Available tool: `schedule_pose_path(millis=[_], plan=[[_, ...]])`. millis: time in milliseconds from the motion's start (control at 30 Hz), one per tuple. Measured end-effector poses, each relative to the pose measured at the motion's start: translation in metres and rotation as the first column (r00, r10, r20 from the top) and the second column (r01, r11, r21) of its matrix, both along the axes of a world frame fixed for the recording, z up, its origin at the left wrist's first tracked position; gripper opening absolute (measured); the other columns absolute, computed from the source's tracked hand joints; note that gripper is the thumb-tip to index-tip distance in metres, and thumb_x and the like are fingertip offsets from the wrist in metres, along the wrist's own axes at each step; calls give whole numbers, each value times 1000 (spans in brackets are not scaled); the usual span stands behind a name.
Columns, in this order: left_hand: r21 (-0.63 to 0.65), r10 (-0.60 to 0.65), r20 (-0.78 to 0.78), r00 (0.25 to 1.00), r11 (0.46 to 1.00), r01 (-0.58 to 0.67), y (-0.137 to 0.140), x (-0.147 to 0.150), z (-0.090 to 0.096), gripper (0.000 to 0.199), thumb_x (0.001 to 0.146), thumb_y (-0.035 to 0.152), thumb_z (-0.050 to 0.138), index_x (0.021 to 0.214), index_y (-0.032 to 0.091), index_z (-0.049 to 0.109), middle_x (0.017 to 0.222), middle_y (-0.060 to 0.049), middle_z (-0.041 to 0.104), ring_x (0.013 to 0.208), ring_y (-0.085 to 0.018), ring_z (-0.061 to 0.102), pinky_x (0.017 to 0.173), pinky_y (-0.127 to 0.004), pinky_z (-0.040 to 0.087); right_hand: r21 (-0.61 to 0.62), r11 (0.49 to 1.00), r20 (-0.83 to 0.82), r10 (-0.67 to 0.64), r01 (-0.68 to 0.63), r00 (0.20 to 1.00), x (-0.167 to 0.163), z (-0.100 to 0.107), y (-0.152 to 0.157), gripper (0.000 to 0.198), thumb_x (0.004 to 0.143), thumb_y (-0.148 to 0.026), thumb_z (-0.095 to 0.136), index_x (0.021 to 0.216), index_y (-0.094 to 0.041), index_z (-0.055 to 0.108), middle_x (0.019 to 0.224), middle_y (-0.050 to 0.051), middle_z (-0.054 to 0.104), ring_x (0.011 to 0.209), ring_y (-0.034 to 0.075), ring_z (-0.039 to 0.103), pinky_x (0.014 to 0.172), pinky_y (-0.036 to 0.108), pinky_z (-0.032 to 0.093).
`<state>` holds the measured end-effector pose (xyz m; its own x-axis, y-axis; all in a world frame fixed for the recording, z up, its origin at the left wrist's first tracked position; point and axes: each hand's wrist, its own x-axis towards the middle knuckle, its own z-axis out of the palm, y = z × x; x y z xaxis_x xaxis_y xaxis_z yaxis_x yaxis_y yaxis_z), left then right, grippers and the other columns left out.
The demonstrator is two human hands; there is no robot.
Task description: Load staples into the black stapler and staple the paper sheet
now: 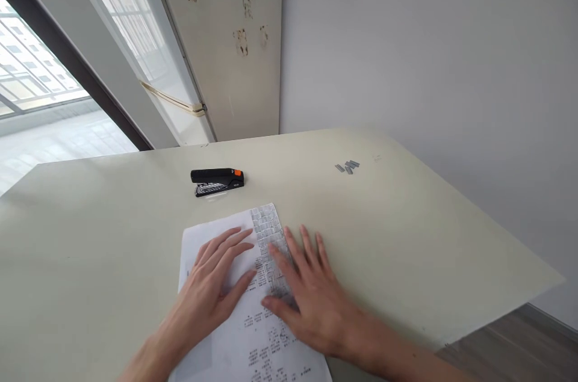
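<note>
Printed paper sheets point(230, 334) lie on the table in front of me, with a patterned grey strip along the upper right edge. My left hand point(210, 283) rests on the left and middle part of the paper, fingers stretched out. Over the right edge lies my right hand point(311, 295), its fingers spread, some on the grey strip and others reaching past the edge onto the table. Neither hand grips anything. A black stapler point(217, 181) with an orange patch stands just beyond the paper's top edge, apart from both hands.
Several small strips of staples point(347, 166) lie at the back right of the pale table point(406, 237). Behind the table stand a fridge point(217, 69) with worn spots and a grey wall point(406, 45). A window point(36, 63) is at the left.
</note>
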<state>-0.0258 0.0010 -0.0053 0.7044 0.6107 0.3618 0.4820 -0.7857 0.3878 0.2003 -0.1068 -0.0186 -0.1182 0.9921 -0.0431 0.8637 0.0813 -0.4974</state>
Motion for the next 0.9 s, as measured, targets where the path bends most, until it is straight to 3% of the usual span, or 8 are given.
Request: schedule_pose_path(millis=[100, 167, 300, 400, 567, 733, 800, 900], plan=[[11, -40, -166, 985, 999, 43, 1, -4, -4, 70, 103, 49, 63, 164, 30, 35, 170, -8, 40, 159, -36, 32, 124, -60, 37, -17, 1000, -46, -23, 23, 999, 29, -1, 5, 79, 105, -68, 38, 170, -44, -1, 180, -5, -2, 166, 32, -2, 132, 63, 22], [-8, -55, -214, 975, 998, 54, 1, -5, -5, 79, 102, 53, 62, 169, 33, 26, 173, -7, 32, 160, -36, 28, 126, -61, 32, 49, 992, -28, -113, 114, 993, 62, -9, 11, 79, 106, -65, 38, 171, -43, -1, 181, -3, 1, 166, 30, -1, 131, 62, 25], [-51, -79, -220, 972, 996, 69, 2, -6, -6, 78, 102, 52, 63, 169, 37, 26, 174, -4, 29, 160, -36, 27, 129, -61, 27, 138, 944, 15, -306, 301, 952, 129, -27, 27, 83, 105, -67, 37, 171, -37, -2, 181, 5, 0, 166, 34, 2, 129, 63, 26], [-77, -88, -199, 976, 994, 74, 5, -8, -5, 78, 100, 51, 66, 168, 37, 29, 173, -3, 32, 160, -36, 28, 129, -61, 28, 191, 895, 11, -413, 404, 911, 161, -33, 42, 89, 102, -72, 38, 171, -33, -2, 181, 9, -1, 166, 37, 5, 128, 63, 28], [-83, -75, -187, 980, 995, 60, 8, -8, -7, 75, 100, 48, 66, 166, 38, 33, 172, -2, 35, 159, -36, 31, 128, -62, 29, 244, 838, -10, -502, 488, 865, 182, -39, 83, 101, 96, -80, 40, 171, -22, 6, 179, 18, 11, 164, 40, 12, 127, 64, 25], [-70, -52, -210, 976, 997, 38, 8, -8, -10, 68, 105, 45, 59, 167, 38, 32, 172, -1, 34, 160, -34, 30, 128, -60, 30, 196, 769, -48, -612, 608, 790, 192, -41, 138, 118, 86, -87, 49, 169, -13, 11, 177, 25, 7, 164, 45, 6, 128, 67, 17], [-63, -54, -220, 974, 997, 41, 8, -8, -9, 66, 105, 45, 59, 166, 37, 34, 172, -1, 35, 159, -34, 31, 128, -60, 31, 182, 753, -67, -632, 633, 772, 195, -40, 156, 117, 84, -85, 52, 167, -11, 16, 177, 26, 11, 163, 46, 8, 129, 66, 13], [-62, -58, -223, 973, 997, 45, 8, -8, -7, 64, 105, 44, 59, 165, 36, 37, 171, -2, 36, 159, -34, 32, 127, -60, 33, 213, 776, -136, -578, 594, 804, 190, -40, 177, 102, 88, -79, 51, 162, -11, 32, 172, 24, 28, 161, 45, 18, 129, 66, 12]])
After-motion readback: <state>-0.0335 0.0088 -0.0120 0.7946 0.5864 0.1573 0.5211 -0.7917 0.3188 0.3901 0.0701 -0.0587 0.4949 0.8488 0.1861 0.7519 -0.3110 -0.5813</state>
